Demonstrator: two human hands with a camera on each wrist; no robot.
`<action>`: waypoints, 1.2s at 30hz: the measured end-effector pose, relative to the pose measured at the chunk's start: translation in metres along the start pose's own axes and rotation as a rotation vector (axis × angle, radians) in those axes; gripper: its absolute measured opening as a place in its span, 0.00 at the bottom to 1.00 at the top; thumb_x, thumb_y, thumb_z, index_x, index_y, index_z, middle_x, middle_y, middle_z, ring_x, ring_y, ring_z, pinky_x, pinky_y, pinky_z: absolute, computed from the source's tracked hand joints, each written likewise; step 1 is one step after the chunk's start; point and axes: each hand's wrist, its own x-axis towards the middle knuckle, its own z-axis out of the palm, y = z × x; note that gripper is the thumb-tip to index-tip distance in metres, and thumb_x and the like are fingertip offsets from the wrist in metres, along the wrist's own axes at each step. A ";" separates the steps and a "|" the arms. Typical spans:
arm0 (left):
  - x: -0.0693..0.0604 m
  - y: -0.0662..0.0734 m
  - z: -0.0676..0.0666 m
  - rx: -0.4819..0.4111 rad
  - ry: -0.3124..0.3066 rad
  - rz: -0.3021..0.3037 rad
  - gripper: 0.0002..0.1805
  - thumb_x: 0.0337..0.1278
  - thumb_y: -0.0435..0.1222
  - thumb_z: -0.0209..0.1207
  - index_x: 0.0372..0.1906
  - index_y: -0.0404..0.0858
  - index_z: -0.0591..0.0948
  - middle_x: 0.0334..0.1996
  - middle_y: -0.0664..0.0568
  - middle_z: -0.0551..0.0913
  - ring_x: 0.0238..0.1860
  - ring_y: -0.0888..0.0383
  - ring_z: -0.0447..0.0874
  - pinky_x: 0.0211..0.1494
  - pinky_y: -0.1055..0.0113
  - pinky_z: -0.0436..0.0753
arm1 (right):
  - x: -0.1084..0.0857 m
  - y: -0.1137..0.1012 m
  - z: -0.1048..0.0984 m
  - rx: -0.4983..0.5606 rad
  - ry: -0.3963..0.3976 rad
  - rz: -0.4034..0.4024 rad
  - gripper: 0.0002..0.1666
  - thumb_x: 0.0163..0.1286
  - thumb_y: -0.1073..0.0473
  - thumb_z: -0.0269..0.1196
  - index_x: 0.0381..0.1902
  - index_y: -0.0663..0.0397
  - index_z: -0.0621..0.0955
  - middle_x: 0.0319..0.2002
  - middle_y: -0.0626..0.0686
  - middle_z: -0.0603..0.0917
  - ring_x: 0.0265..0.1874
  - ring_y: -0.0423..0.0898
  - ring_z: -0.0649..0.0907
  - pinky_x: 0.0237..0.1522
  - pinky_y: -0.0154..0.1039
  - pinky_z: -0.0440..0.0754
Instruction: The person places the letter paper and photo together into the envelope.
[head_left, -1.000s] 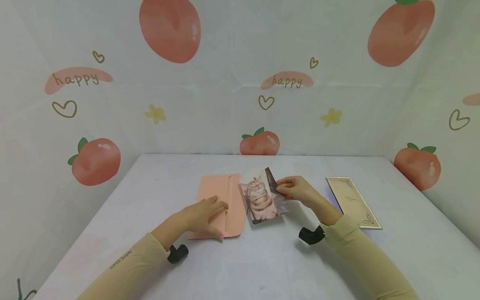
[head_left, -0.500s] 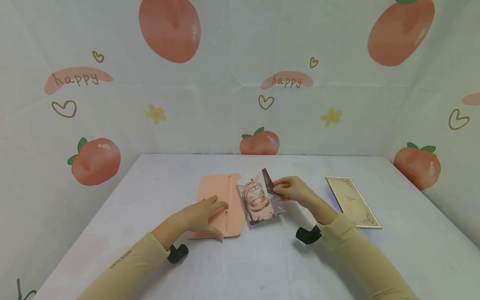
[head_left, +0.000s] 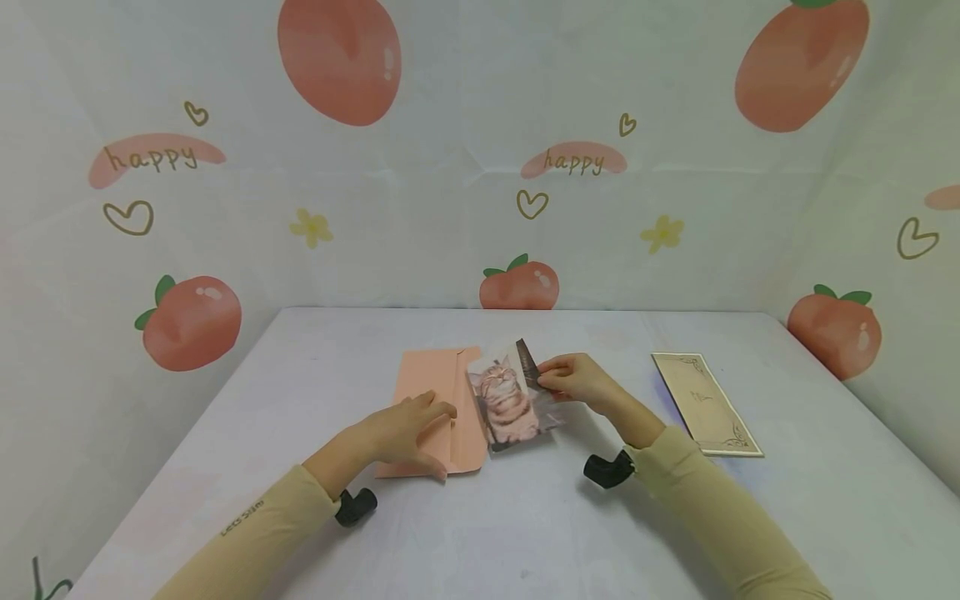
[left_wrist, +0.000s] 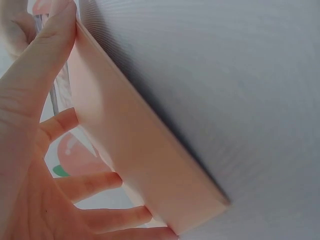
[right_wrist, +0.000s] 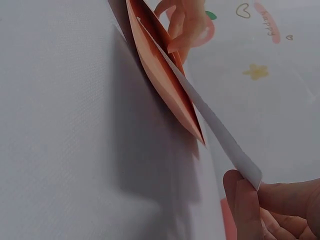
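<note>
A pink envelope (head_left: 431,371) lies on the table with my left hand (head_left: 408,427) spread over it. In the left wrist view the fingertips and thumb of that hand (left_wrist: 60,150) touch the envelope (left_wrist: 135,135) along its edges. My right hand (head_left: 581,382) pinches the right edge of a cat picture card (head_left: 506,404), whose left side lies over the envelope's right flap. In the right wrist view the envelope (right_wrist: 160,70) gapes and the card (right_wrist: 215,122) slants across its opening, its far edge at the mouth, my right hand (right_wrist: 270,210) gripping the near end.
A tan card with ornamented corners (head_left: 708,404) lies on the table to the right, close to my right forearm. A white cloth printed with fruit (head_left: 519,286) rises behind the table (head_left: 495,542). Black wrist-camera pieces stick out under both sleeves.
My right hand has moved a little to the left with the cat card, which now overlaps more of the envelope's right side. My left hand has stayed in place.
</note>
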 end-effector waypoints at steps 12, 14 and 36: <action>0.002 -0.001 0.003 -0.013 -0.002 -0.018 0.41 0.34 0.60 0.68 0.57 0.50 0.68 0.58 0.43 0.67 0.58 0.36 0.71 0.50 0.45 0.77 | 0.005 0.001 0.007 0.000 -0.006 0.005 0.22 0.66 0.64 0.59 0.55 0.72 0.74 0.32 0.46 0.84 0.26 0.34 0.78 0.33 0.30 0.80; 0.001 -0.001 0.002 -0.014 -0.002 -0.018 0.41 0.34 0.59 0.68 0.57 0.50 0.68 0.58 0.42 0.67 0.59 0.35 0.71 0.51 0.44 0.77 | 0.006 0.003 0.008 0.001 -0.008 0.005 0.22 0.66 0.64 0.59 0.55 0.72 0.74 0.31 0.45 0.84 0.27 0.34 0.78 0.33 0.30 0.80; 0.000 0.001 0.000 -0.017 -0.014 -0.025 0.42 0.35 0.58 0.69 0.59 0.47 0.68 0.61 0.38 0.65 0.62 0.31 0.66 0.53 0.40 0.75 | 0.011 -0.001 0.020 0.015 -0.011 0.008 0.21 0.67 0.63 0.58 0.54 0.71 0.74 0.35 0.51 0.85 0.25 0.34 0.79 0.33 0.31 0.81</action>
